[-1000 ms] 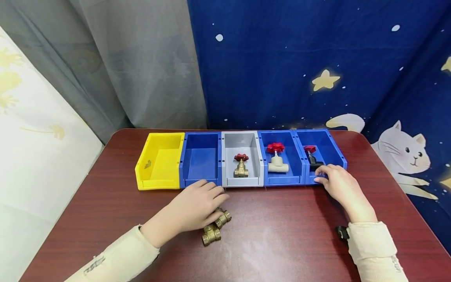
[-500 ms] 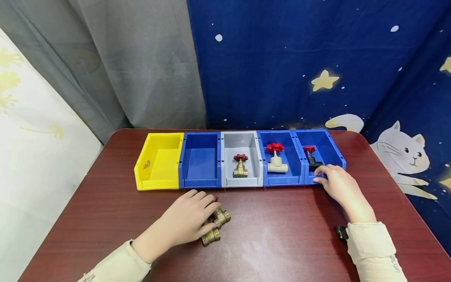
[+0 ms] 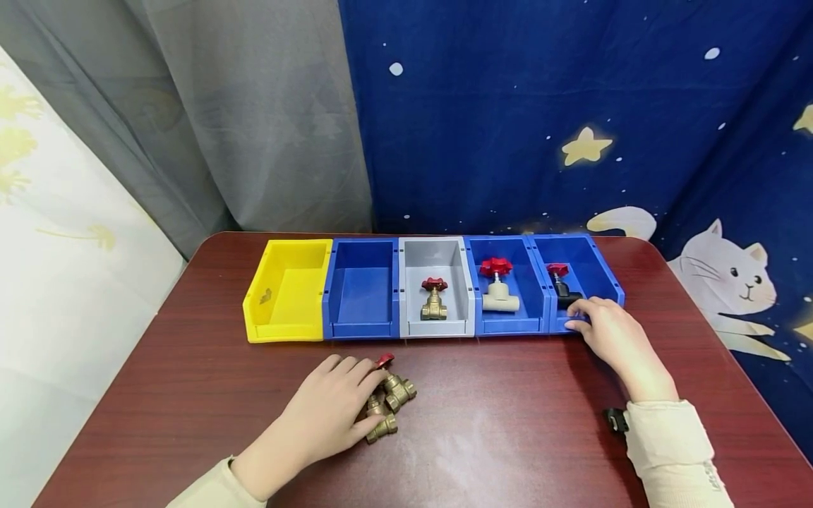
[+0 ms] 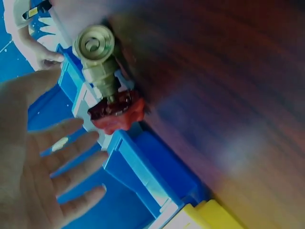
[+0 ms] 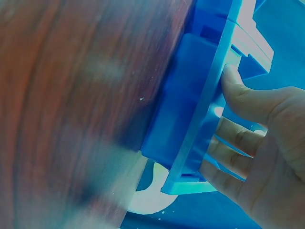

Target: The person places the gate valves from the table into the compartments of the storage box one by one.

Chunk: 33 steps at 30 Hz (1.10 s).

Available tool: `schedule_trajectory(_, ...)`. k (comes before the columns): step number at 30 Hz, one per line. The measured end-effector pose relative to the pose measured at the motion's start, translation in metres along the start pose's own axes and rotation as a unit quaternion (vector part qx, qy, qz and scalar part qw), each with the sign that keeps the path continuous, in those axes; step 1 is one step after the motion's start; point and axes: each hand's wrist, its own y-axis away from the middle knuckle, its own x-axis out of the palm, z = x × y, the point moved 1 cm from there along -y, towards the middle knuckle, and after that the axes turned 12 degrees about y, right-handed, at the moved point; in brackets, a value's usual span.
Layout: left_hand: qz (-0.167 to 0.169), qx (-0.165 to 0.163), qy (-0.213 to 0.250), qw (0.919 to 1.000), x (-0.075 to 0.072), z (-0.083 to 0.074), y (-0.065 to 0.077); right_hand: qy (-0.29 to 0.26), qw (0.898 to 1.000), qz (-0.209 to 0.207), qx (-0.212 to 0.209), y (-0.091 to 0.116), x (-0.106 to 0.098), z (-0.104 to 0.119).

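"What's closest?"
"The left hand, free, fingers extended, beside 2 brass gate valves on the wooden table. Its thumb overlaps the nearer brass gate valve; I can't tell whether they touch. By its index finger is the red handwheel of the farther brass gate valve."
"And the right hand?"
"Also free, fingers loosely bent over the front edge of the rightmost blue bin. Inside, just beside its fingertips, lies a black valve with a red handle."
"The other bins?"
"There are 5 in the row. Leftward from there, a blue bin holds a cream valve, a grey bin holds 1 brass valve, then come 1 blue bin and 1 yellow bin."
"Behind those?"
"A grey curtain and a starry blue curtain."
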Motion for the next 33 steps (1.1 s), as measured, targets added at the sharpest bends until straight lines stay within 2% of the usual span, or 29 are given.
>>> schedule_trajectory(7,-0.017,-0.058,0.0,0.9981,0.001,-0.009,0.005,0.001,1.0,0.002,0.002,0.001,0.0,0.0)
schedule_trajectory(14,-0.013,-0.103,0.015,0.9945,0.005,-0.017,0.007,-0.001,1.0,0.002,0.002,0.001,0.0,0.0)
schedule_trajectory(22,-0.001,-0.114,0.003,0.9934,0.013,-0.021,0.01,0.0,1.0,-0.002,0.0,0.0,-0.001,0.0)
schedule_trajectory(29,0.025,-0.137,0.014,0.9902,0.02,-0.024,0.01,-0.001,1.0,0.005,0.004,0.0,-0.001,0.001)
schedule_trajectory(33,0.025,-0.138,0.013,0.9901,0.023,-0.026,0.009,0.001,1.0,0.004,0.004,0.0,-0.002,0.002)
